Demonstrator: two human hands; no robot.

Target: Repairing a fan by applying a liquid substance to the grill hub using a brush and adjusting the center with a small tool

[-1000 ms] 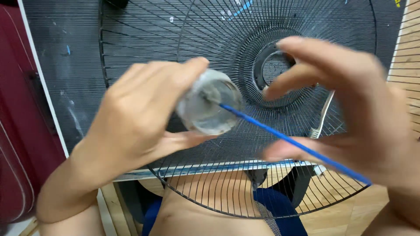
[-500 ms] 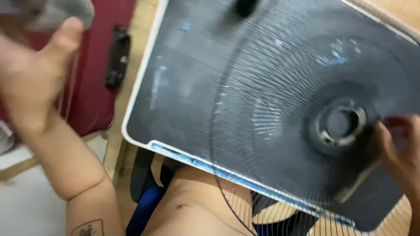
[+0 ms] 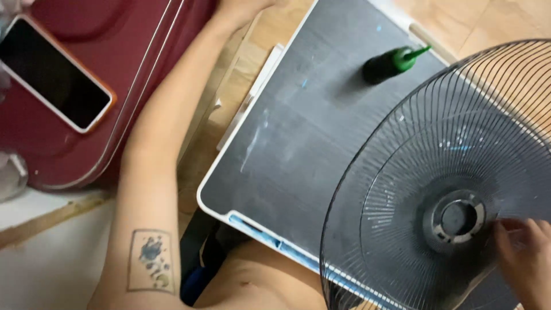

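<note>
A: Where is there room on the dark grey, white-rimmed board desk [image 3: 298, 132]?

B: Its middle and left part lie bare, from the near left corner up toward the far edge.

A: And what blocks the way?

B: The round black wire fan grille [image 3: 436, 189] covers the right side and overhangs the near edge. A small green squeeze bottle with a pointed nozzle [image 3: 390, 63] lies near the far edge, apart from the grille; the strip between them is open.

A: Left of the desk?

B: The outstretched left forearm [image 3: 155, 166] runs alongside the left edge.

One wire fan guard [image 3: 436, 189], one green bottle [image 3: 390, 63], one phone [image 3: 54, 72], one dark board [image 3: 310, 126], one red case [image 3: 109, 86]
</note>
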